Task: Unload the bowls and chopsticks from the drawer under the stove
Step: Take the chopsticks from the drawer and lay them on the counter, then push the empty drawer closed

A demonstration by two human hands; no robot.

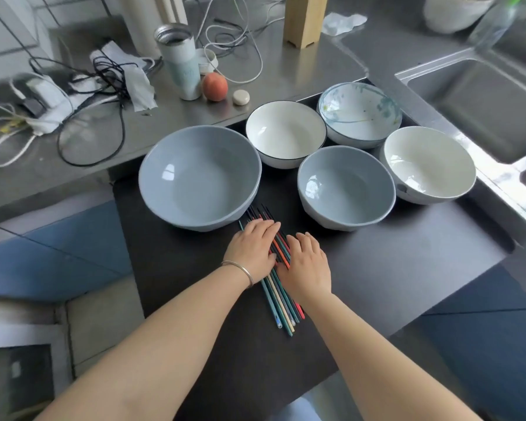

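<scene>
left hand (253, 249) and right hand (308, 262) lie flat, fingers spread, gripping nothing, on chopsticks (278, 294) at 6 o'clock of five bowls (346, 186). sticks look light, slick, roll-prone; pinch the bundle mid-length.

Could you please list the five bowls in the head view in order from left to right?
Large grey-blue bowl → white bowl with a dark rim → smaller grey-blue bowl → patterned blue-and-white bowl → plain white bowl.
</scene>
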